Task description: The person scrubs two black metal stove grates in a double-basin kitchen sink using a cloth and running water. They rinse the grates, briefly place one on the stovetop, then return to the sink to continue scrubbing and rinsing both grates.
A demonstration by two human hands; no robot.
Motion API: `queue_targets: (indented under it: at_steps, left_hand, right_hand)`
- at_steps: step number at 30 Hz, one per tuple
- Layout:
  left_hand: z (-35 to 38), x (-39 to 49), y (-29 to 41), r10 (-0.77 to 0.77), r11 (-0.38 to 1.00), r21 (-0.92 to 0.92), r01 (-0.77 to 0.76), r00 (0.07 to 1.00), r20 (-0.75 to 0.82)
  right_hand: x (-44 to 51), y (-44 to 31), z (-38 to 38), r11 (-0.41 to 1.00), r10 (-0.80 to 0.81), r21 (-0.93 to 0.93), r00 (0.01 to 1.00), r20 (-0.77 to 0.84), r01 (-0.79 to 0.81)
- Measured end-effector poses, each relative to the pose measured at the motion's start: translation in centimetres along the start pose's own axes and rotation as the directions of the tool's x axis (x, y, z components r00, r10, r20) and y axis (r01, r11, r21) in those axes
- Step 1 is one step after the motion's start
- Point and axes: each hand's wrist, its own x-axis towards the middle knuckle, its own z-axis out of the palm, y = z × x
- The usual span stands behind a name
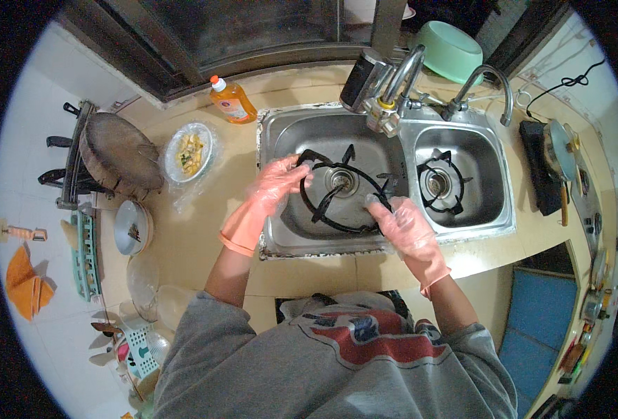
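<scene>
A black ring-shaped gas-stove pan support [335, 225] with several prongs is held over the large sink basin [293, 136]. My left hand [283, 180], in a pink rubber glove with clear plastic over it, grips the ring's left side. On the ring's right side, my right hand [406, 225] has hold of it, gloved the same way. Beneath the ring shows the basin's metal drain strainer [341, 182]. A second black pan support [462, 191] lies around the drain in the smaller sink basin [489, 152] at the right.
Behind the basins rise a faucet [406, 68] and a second curved faucet [484, 70]. An orange dish-soap bottle [233, 102] stands at the back left, near a plate of food [204, 136]. A knife rack [73, 157] and a round wooden chopping board [115, 152] stand farther left.
</scene>
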Motion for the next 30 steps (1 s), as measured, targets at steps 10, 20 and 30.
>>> queue_targets:
  at_steps: [10,20,30]
  left_hand:
    - [1.9,-2.1,-2.4,0.077,0.997,0.042,-0.069,0.966,-0.246]
    - [2.0,-2.5,-5.7,0.093,0.972,-0.171,-0.162,0.931,-0.352]
    - [11.4,-3.5,-3.4,0.253,0.95,-0.116,-0.29,0.933,-0.255]
  right_hand:
    - [0.1,0.0,-0.6,0.808,-0.382,-0.472,0.923,0.039,0.354]
    - [0.0,1.8,-0.2,0.79,-0.402,-0.417,0.894,0.199,0.448]
    - [-4.5,5.9,-8.1,0.925,-0.358,-0.176,0.929,-0.095,0.338]
